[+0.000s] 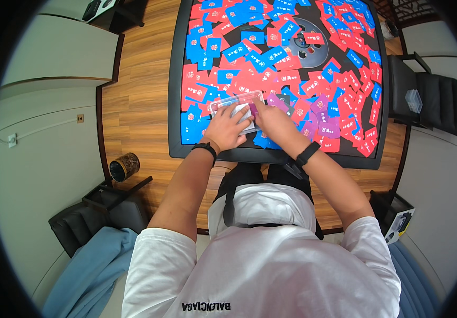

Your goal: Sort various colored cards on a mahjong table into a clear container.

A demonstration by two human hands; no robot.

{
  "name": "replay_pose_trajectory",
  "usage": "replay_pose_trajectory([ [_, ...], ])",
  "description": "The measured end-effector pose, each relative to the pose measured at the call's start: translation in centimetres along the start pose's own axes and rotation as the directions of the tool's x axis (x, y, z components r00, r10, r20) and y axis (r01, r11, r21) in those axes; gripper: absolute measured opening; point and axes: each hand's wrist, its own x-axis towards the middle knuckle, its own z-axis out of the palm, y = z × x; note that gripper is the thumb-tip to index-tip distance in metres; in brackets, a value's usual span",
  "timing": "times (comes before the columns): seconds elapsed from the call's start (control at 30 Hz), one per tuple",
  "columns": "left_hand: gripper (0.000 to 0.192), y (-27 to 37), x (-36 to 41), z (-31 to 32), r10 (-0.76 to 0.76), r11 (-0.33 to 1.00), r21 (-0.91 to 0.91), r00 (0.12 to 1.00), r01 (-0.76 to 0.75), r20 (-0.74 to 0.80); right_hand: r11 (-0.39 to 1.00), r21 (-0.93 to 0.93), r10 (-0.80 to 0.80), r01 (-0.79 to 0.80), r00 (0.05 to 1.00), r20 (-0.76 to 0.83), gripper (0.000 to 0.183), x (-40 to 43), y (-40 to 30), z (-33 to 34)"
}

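A clear plastic box (248, 95) lies tilted near the front edge of a black-framed square table (196, 152). My left hand (228, 125) rests over the box with its fingers spread across white cards (243, 112) inside. At the box's right side, my right hand (267, 116) pinches a purple card (254, 109); whether it is one card or several cannot be told. Loose purple cards (328, 128) lie to the right, with a dark card (283, 99) just beyond my right hand. Red cards (248, 81) and blue cards (191, 115) are scattered and overlapping over the tabletop.
A round panel (316, 53) with buttons is set in the table's middle, partly under cards. A black chair (437, 95) holding small clear boxes (413, 101) stands at the right. Lower left are a patterned bin (124, 167) and another dark chair (77, 222) with blue cloth (93, 266).
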Motion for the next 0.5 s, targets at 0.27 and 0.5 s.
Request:
replay_pose_trajectory([
  [0.27,0.060,0.1,0.5,-0.3,0.012,1.000,-0.028,1.000,-0.012,-0.018,0.996,-0.061,-0.067,0.072,0.994,0.091,0.072,1.1,1.1,3.2],
  [0.5,0.062,-0.1,0.4,-0.1,0.009,0.999,-0.032,1.000,-0.009,-0.003,0.997,-0.061,0.069,-0.056,0.970,0.235,0.074,2.0,-1.1,2.2],
])
